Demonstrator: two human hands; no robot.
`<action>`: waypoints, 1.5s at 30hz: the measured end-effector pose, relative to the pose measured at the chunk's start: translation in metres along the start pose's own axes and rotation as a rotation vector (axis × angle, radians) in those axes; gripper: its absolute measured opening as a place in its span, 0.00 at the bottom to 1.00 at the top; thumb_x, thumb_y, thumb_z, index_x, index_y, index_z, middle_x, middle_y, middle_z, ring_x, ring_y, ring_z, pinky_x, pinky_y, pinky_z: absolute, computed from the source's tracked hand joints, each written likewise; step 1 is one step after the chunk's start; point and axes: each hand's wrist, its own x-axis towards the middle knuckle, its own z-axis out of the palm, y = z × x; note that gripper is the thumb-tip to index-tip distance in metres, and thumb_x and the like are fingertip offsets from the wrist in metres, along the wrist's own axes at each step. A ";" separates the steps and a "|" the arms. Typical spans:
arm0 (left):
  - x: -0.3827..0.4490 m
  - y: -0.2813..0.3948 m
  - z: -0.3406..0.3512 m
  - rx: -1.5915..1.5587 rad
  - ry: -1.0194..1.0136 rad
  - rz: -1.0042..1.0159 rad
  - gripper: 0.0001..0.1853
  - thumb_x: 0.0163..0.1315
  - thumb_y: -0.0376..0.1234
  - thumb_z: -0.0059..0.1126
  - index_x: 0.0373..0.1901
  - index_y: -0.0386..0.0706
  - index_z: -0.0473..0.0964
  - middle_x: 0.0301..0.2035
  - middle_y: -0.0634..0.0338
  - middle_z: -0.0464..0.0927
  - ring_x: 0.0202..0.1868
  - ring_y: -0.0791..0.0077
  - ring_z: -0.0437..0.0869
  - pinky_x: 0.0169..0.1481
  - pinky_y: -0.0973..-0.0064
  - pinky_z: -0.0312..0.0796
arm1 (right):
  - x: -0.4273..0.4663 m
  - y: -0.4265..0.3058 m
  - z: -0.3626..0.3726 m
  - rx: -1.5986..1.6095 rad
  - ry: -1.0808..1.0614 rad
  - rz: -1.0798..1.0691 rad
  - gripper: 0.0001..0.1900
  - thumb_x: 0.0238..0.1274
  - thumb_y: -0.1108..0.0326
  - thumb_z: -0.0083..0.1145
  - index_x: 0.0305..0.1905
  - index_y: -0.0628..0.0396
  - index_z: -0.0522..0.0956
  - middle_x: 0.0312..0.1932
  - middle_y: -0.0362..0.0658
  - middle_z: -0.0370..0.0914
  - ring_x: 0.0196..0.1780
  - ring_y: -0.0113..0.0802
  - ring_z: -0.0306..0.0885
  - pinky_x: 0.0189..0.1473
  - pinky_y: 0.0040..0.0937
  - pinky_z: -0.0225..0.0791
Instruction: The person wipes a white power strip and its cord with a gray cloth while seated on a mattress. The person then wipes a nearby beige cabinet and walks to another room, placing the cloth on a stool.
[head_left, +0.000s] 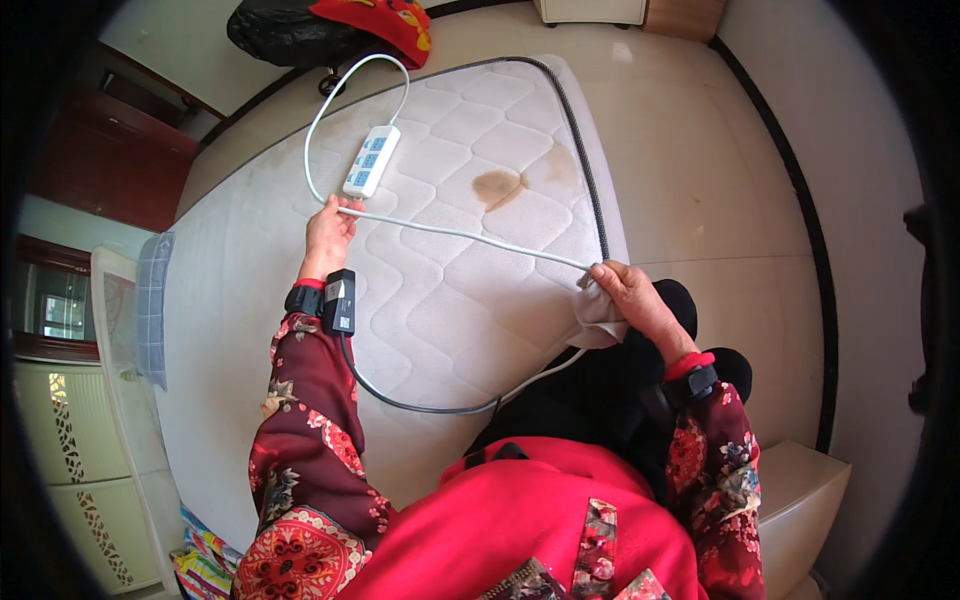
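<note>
A white power strip (372, 162) with blue sockets lies on a quilted mattress (450, 285). Its white cable (469, 236) loops up and round to my left hand (331, 229), which pinches it just below the strip. From there the cable runs fairly straight to my right hand (630, 296) at the mattress's dark-edged side. That hand grips the cable together with a crumpled greyish cloth (598, 315), which hangs under the fingers. Beyond the cloth, the cable drops towards my lap and meets a darker cord leading to a black box-shaped device (340, 302) at my left wrist.
A brown stain (496, 187) marks the mattress. A black plastic bag (289, 34) and a red item (390, 26) are at the far edge. A pale cabinet (799, 487) stands at lower right, a checked pillow (154, 307) at left. Tiled floor (705, 150) borders the right side.
</note>
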 end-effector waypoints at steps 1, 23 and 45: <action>0.000 0.000 -0.003 0.046 -0.027 -0.001 0.15 0.71 0.46 0.41 0.41 0.45 0.70 0.37 0.59 0.81 0.40 0.76 0.80 0.42 0.78 0.64 | 0.000 -0.001 0.001 0.027 0.031 0.015 0.20 0.70 0.52 0.47 0.37 0.62 0.77 0.25 0.34 0.69 0.30 0.21 0.62 0.33 0.25 0.63; 0.131 -0.039 0.000 1.251 0.235 0.127 0.55 0.46 0.49 0.67 0.70 0.39 0.43 0.69 0.45 0.46 0.71 0.54 0.47 0.68 0.47 0.52 | -0.001 0.010 0.005 0.060 0.202 0.235 0.20 0.71 0.54 0.45 0.35 0.64 0.74 0.22 0.36 0.67 0.30 0.23 0.62 0.34 0.27 0.64; 0.015 -0.079 -0.176 1.424 0.717 0.210 0.37 0.49 0.49 0.62 0.55 0.33 0.70 0.54 0.45 0.73 0.59 0.49 0.70 0.63 0.61 0.62 | 0.006 0.022 0.018 0.234 0.193 0.197 0.19 0.71 0.56 0.44 0.35 0.62 0.75 0.24 0.31 0.67 0.29 0.20 0.60 0.33 0.22 0.60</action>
